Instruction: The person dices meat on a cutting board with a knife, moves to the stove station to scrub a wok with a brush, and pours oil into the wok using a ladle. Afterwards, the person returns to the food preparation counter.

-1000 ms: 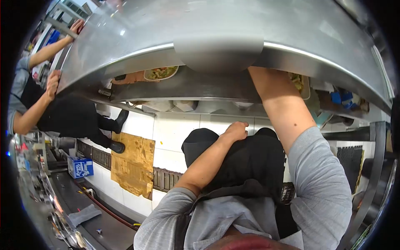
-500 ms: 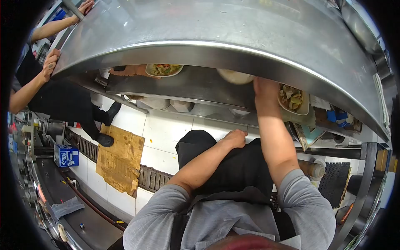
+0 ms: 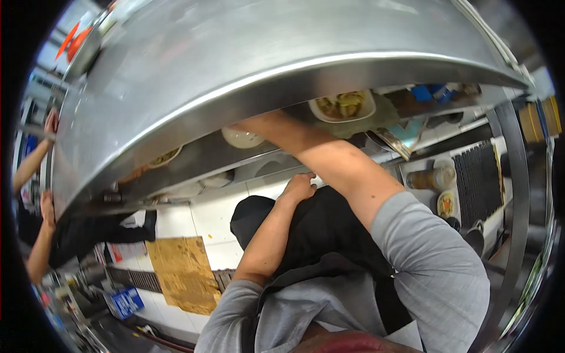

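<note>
Steel counter (image 3: 282,35); tiled floor (image 3: 215,210); pale bowl (image 3: 241,139)

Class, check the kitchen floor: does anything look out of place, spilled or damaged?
Yes. A stained cardboard sheet lies on the white tiles, covering part of the floor grating, an odd place for it. Nearby lies a small orange scrap, possibly dropped food.

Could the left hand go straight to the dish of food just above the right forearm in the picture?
Probably not: as seen here, the right forearm slants across between the left hand and the dish. The left hand would likely have to go around or wait for that arm to move.
</note>
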Demonstrator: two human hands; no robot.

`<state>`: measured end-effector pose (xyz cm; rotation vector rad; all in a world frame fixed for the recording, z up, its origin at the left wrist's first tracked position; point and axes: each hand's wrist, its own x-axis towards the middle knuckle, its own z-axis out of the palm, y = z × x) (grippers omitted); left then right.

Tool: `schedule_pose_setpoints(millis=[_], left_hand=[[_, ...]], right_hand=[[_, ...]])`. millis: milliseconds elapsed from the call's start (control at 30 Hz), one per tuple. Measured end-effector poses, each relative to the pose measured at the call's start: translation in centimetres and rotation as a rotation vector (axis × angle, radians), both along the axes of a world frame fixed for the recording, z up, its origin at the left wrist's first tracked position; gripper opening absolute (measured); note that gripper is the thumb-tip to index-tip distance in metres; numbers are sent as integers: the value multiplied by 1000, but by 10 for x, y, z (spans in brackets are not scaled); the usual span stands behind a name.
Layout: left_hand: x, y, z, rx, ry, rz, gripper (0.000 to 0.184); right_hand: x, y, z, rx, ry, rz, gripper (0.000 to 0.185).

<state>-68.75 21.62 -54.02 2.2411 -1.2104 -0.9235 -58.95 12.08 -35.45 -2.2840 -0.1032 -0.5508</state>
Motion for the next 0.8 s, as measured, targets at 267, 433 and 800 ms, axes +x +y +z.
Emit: schedule_pose_setpoints(millis=[267, 433, 800], left_hand=[[5, 5, -30, -75, -15, -15, 40], [4, -2, -25, -160, -11, -139, 54], [0, -13, -9, 142, -28, -60, 36]], right_hand=[[-9, -2, -1, -482, 164, 64, 34], [-87, -20, 19, -95, -192, 82, 42], [-462, -114, -14, 1091, 30, -723, 47]])
